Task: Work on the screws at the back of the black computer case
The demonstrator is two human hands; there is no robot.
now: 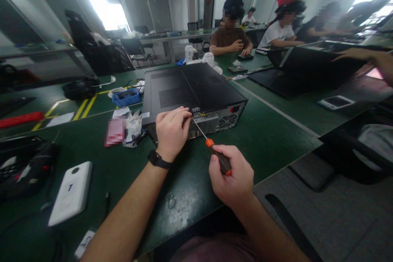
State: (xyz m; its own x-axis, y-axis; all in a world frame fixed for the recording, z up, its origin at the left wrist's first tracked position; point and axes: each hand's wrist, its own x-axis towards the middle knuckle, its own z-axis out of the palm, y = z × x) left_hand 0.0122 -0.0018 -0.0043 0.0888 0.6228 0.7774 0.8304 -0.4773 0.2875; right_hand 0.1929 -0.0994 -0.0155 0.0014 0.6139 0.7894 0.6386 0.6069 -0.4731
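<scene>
So the black PC case (196,90) is lying flat on the green mat (264,143), rear panel facing me. The screwdriver (211,147) runs on a diagonal: tip up-left at the top edge of that rear panel, orange-and-black handle down-right in my right hand (233,176), which is closed around it. My left hand (172,131) is the closer one, fingers curled right at the tip, touching the case edge. White device (71,192) sits well off left.

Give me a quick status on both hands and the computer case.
Right hand grips screwdriver, tip at the rear top edge of the computer case. Left hand pinches by the tip. Case lies flat on green table. Nothing in the way.
</scene>
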